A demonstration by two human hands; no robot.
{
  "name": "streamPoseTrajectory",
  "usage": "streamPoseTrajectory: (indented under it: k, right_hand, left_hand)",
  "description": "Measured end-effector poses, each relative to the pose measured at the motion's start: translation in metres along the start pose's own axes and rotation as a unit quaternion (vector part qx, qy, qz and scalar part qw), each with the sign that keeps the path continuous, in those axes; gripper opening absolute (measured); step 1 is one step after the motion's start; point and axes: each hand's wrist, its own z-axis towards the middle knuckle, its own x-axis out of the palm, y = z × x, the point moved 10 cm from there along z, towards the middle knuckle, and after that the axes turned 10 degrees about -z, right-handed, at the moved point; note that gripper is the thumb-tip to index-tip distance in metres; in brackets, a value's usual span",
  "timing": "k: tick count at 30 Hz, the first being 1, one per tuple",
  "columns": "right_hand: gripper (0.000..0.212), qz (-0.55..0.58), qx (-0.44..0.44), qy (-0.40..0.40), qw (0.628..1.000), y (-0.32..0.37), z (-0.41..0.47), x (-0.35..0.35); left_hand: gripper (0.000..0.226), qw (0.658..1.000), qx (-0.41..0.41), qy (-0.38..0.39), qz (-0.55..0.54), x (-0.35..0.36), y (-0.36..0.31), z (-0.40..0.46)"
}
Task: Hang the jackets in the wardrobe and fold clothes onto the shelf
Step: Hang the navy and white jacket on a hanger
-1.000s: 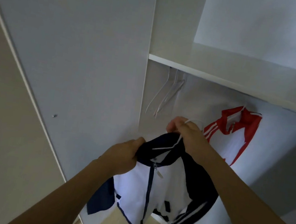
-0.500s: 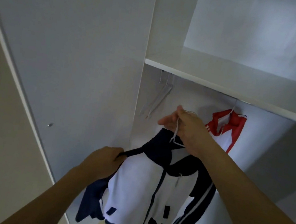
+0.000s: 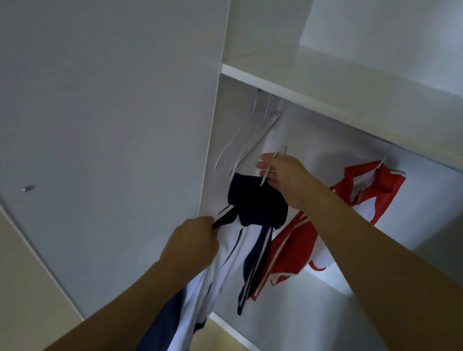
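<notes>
We are in the step of bringing the navy and white jacket [image 3: 240, 235] up to the rail, which is hidden under the shelf [image 3: 351, 102] in the upper right of the frame. The jacket sits near the centre, already on a white hanger [image 3: 273, 163]. Our right hand [image 3: 285, 179] pinches the neck of this hanger just above the dark collar, with the hook pointing up and free. Our left hand [image 3: 192, 243] is clenched around the shoulder edge of the jacket, lower and to the left.

To do this well, we think the right hand should lift the hook straight up and over the rail in the gap between the empty hangers [image 3: 247, 136] at the upper centre and the red jacket [image 3: 368, 199] on the right, which already hangs there. The left hand should keep the shoulder pulled flat on the hanger so the cloth does not slide off while we lift. We should let go with the left hand only when the hook sits firmly. The rail itself we cannot see, so the hook must be guided by feeling
</notes>
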Motion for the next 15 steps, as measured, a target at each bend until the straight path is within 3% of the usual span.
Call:
streamPoseTrajectory:
  k: [4,6,8,10,12,13,15]
  right_hand:
    - [0.022,-0.030,0.006,-0.023,0.999,-0.008,0.043,-0.047]
    - [0.033,-0.119,0.016,-0.036,0.992,-0.014,0.073,-0.072]
    - [0.047,-0.266,0.005,-0.053,0.962,-0.022,0.100,-0.095]
    - [0.053,-0.449,-0.027,-0.051,0.892,-0.038,0.122,-0.113]
    - [0.046,-0.633,-0.044,-0.050,0.772,-0.063,0.133,-0.134]
    - [0.042,-0.690,-0.050,-0.059,0.720,-0.075,0.136,-0.146]
    - [0.040,-0.747,-0.072,-0.102,0.653,-0.090,0.135,-0.169]
  left_hand:
    - [0.033,1.000,-0.004,-0.011,-0.019,0.034,-0.026,0.051]
    - [0.033,0.999,-0.004,-0.024,-0.027,0.048,-0.034,0.083]
    - [0.034,0.999,0.001,-0.034,-0.028,0.061,-0.042,0.118]
    - [0.034,0.998,0.011,-0.046,-0.035,0.074,-0.051,0.148]
    - [0.036,0.996,0.037,-0.052,-0.063,0.090,-0.064,0.169]
    - [0.037,0.994,0.052,-0.051,-0.081,0.098,-0.071,0.177]
    - [0.037,0.990,0.077,-0.049,-0.109,0.112,-0.085,0.189]
